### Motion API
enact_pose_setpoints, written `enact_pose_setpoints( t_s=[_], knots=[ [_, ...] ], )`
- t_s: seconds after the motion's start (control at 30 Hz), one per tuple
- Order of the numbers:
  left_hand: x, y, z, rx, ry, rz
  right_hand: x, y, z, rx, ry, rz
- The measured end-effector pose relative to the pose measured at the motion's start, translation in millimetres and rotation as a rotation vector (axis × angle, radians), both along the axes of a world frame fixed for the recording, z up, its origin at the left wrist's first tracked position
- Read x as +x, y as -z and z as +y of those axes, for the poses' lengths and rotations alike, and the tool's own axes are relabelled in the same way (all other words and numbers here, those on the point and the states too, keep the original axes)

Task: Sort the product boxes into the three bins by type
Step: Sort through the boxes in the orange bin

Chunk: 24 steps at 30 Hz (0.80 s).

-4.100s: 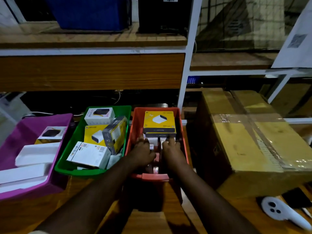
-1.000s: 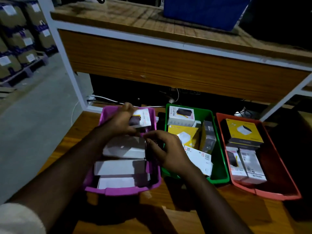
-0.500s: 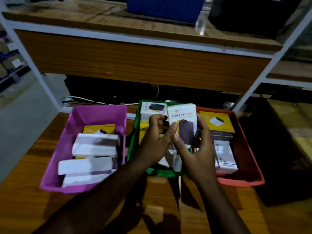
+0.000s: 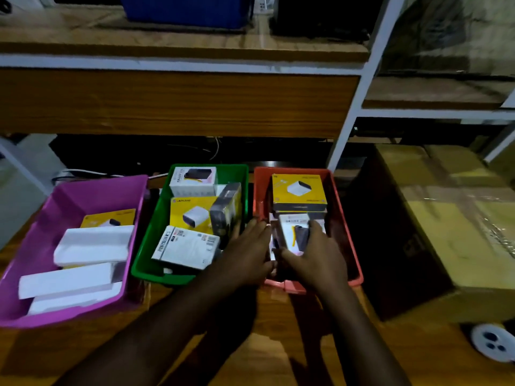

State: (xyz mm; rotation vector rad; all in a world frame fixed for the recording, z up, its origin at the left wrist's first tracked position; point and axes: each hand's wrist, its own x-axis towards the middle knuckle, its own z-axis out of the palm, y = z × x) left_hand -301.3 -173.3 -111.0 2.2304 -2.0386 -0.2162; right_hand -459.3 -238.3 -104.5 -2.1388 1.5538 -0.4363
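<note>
Fingers (image 4: 316, 227) of the right hand (image 4: 315, 256) are curling over the top edge of a white box (image 4: 294, 235), while the left hand (image 4: 248, 252) is pressing flat against its other side, fingers stretched nearly straight. Between them the two hands are holding the box upright inside the red bin (image 4: 345, 218), just in front of a yellow box (image 4: 298, 190) lying flat at the back. The carton is looking stiff, light and smooth-faced, so a grip across its two broad faces, near the corners, is probably suiting it best; squeezing the middle could be denting the card. Beside it, the green bin (image 4: 156, 227) is holding mixed white and yellow boxes, and the pink bin (image 4: 72, 196) long white ones, all three sitting on the table (image 4: 278, 330).
</note>
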Motion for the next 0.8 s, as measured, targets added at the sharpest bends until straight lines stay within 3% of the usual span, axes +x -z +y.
enact_pose_setpoints(
  t_s=[0.27,0.43,0.6,0.8],
  knots=[
    [-4.5,6.9,-14.3,-0.077,0.076,-0.142,-17.5,8.6,-31.6,-0.195,0.016,0.152],
    [-17.0,8.9,-40.1,0.074,0.178,-0.275,-14.7,15.8,-36.1,-0.330,-0.062,0.305],
    [-20.3,15.1,-46.2,0.062,0.189,-0.416,-23.0,19.8,-37.1,-0.460,-0.060,0.444],
    [-19.6,19.1,-52.7,0.130,0.194,-0.415,-25.9,22.5,-42.8,-0.356,-0.261,0.500]
  ],
)
